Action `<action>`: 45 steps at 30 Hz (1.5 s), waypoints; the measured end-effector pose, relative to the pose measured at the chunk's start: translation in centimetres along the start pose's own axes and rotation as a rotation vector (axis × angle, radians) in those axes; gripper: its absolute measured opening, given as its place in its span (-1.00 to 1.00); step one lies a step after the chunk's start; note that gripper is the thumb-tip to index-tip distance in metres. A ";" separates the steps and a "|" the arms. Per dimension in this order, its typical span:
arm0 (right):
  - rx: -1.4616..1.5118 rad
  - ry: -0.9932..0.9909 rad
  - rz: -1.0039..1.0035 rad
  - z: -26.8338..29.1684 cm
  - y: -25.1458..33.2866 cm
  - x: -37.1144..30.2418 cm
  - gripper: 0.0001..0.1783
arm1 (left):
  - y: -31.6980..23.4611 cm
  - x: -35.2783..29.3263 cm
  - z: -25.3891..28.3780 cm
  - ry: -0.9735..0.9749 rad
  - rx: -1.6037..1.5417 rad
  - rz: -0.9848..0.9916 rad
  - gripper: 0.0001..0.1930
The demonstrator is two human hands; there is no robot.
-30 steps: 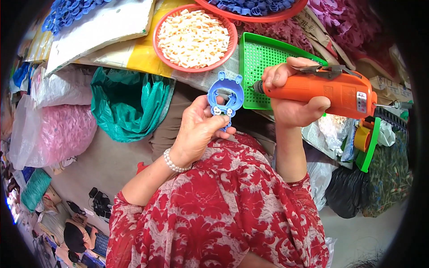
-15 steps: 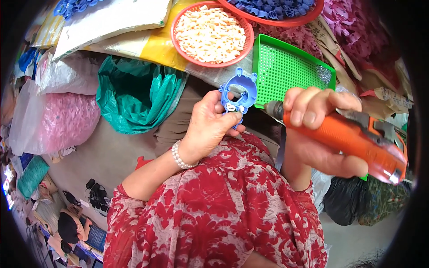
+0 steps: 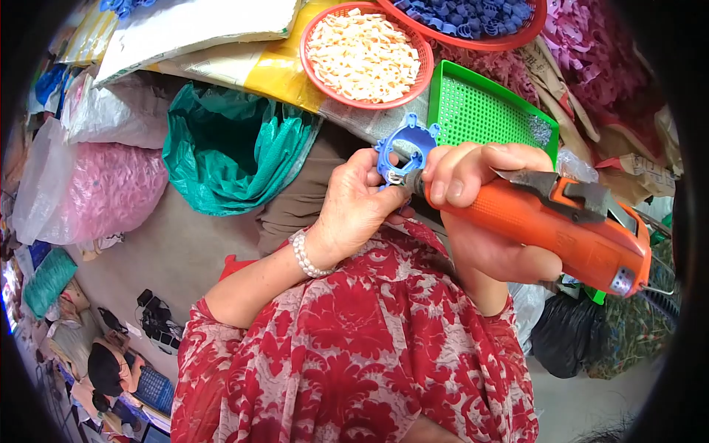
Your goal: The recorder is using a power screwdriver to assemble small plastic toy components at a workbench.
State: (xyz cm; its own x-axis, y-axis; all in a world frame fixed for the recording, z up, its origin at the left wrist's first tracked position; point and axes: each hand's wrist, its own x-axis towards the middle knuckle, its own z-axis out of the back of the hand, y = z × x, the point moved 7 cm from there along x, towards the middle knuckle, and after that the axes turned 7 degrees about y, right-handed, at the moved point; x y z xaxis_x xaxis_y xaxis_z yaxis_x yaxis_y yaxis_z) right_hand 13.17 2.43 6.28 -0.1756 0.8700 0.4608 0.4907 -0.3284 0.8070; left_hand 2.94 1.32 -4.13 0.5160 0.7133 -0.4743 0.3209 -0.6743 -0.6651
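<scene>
Between the thumb and fingers of my left hand (image 3: 353, 203) is a blue plastic housing (image 3: 419, 138), roughly ring-shaped with small lugs round its rim. A small white part (image 3: 395, 177) sits in its lower side, close to my thumb. My right hand (image 3: 484, 210) is wrapped round an orange electric screwdriver (image 3: 546, 235), which lies slantwise with its cord end to the lower right. The dark nose of the screwdriver meets the housing beside the white part. Its very tip is hidden, so I cannot tell whether it sits on a screw.
Beyond my hands stand a red basket (image 3: 428, 74) of cream pieces, another red basket (image 3: 545, 18) of blue parts, and a green perforated tray (image 3: 484, 122) with small metal pieces in one corner. A green sack (image 3: 210, 188) gapes at the left, near a bag of pink parts (image 3: 114, 192).
My right hand has brought the screwdriver leftward, from a gap beside the housing up against it. The left hand keeps its grip, and the whole view has shifted slightly.
</scene>
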 end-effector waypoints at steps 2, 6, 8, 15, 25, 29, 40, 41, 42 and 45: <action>0.006 0.002 0.014 0.2 -0.3 0.0 -0.06 | 0.0 0.0 -0.1 -0.001 -0.005 -0.001 -0.74; -0.008 -0.042 0.007 0.4 -0.8 -0.1 -0.07 | 0.2 -0.1 0.0 -0.020 0.000 -0.034 -0.74; -0.012 0.006 0.016 0.3 -0.9 0.1 -0.07 | 0.3 -0.2 0.0 -0.028 0.020 -0.054 -0.75; 0.039 0.022 0.036 0.1 -1.3 0.1 -0.07 | 0.0 -0.4 0.1 -0.026 0.005 -0.068 -0.76; -0.044 0.040 0.105 1.6 1.8 -0.5 -0.01 | 1.1 -0.2 0.5 0.057 -0.186 0.018 -0.69; -0.085 0.000 0.089 1.8 1.1 -1.2 -0.03 | 1.3 -0.1 0.3 0.062 -0.176 0.024 -0.69; -0.058 -0.070 0.054 2.1 0.1 -2.0 -0.04 | 1.7 -0.4 0.2 0.039 -0.133 0.019 -0.69; -0.068 -0.070 0.054 2.1 0.1 -2.0 -0.04 | 1.7 -0.3 0.2 0.041 -0.133 0.019 -0.69; -0.079 -0.070 0.055 2.1 0.1 -2.0 -0.04 | 1.8 -0.2 0.2 0.047 -0.133 0.017 -0.69; -0.080 -0.070 0.061 1.7 0.0 -2.1 -0.04 | 1.6 -0.6 0.2 0.034 -0.132 0.003 -0.70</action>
State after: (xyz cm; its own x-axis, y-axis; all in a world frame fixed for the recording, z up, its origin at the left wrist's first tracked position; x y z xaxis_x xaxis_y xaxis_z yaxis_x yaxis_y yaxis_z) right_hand 14.99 1.24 4.65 -0.0857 0.8701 0.4853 0.4290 -0.4074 0.8062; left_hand 2.99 -0.13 -5.09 0.5428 0.7059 -0.4550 0.4195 -0.6973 -0.5812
